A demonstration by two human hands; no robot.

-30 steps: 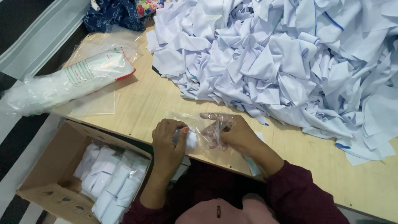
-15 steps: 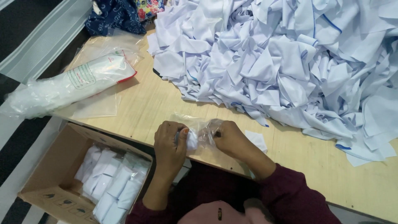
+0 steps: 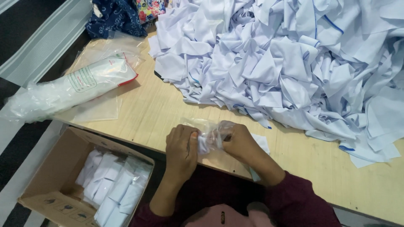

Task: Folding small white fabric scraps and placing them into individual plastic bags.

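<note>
White cloth fills the far right of the scene: a great heap of white fabric pieces [image 3: 290, 63], some edged with thin blue lines, spreads over most of the pale wooden table [image 3: 155, 105] and reaches almost to its near edge on the right. Left of the table's near corner, lower down, stands an open cardboard box [image 3: 50, 176] with a row of small packed white bundles [image 3: 113, 189] lying inside it. On the far left of the table rests a long clear plastic pack [image 3: 63, 90] stuffed with white material, red at one end, lying on some flat clear bags [image 3: 94, 109]. Beyond it, at the far edge, sits a bundle of dark blue patterned cloth [image 3: 115, 17] beside a bit of bright flowered fabric.

At the near edge of the table, in the middle, the two hands meet. The left hand [image 3: 181, 147] and the right hand [image 3: 237, 141] both have their fingers curled tight around a small clear plastic bag [image 3: 212, 136] with a folded white piece inside it, held between them just above the tabletop. Another small white piece [image 3: 261, 143] lies flat on the table just right of the right hand. Dark red sleeves [image 3: 294, 197] cover the arms.
</note>
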